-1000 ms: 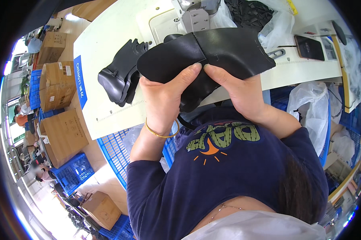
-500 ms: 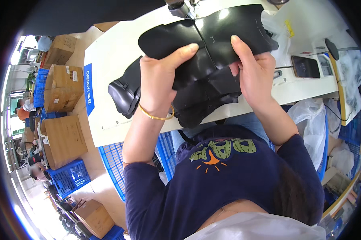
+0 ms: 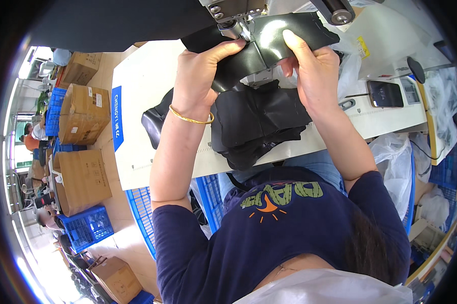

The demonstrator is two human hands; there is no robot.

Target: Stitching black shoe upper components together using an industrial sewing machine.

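Both my hands grip a shiny black leather-like piece (image 3: pixel 274 38) with a seam down its middle. My left hand (image 3: pixel 200 71) pinches its near left part, thumb on top, close to the seam. On the right, my right hand (image 3: pixel 317 71) holds it with the thumb on top and fingers curled beneath. The seam lies right at the metal head of a sewing machine (image 3: pixel 233 28); whether the needle touches it I cannot tell. Below my hands, a stack of similar black pieces (image 3: pixel 259 119) rests on the white table (image 3: pixel 137 101), and more black material (image 3: pixel 152 121) lies left of it.
A phone (image 3: pixel 385 94) lies on the table at the right, beside clear plastic sheeting (image 3: pixel 350 66). Blue crates (image 3: pixel 141 213) stand under the near edge. Cardboard boxes (image 3: pixel 81 177) line the floor at left, and a plastic bag (image 3: pixel 390 157) hangs at the lower right.
Both hands have moved the black piece away from me, further under the machine head. The stack beneath is now more exposed. The view has shifted, showing more of the machine.
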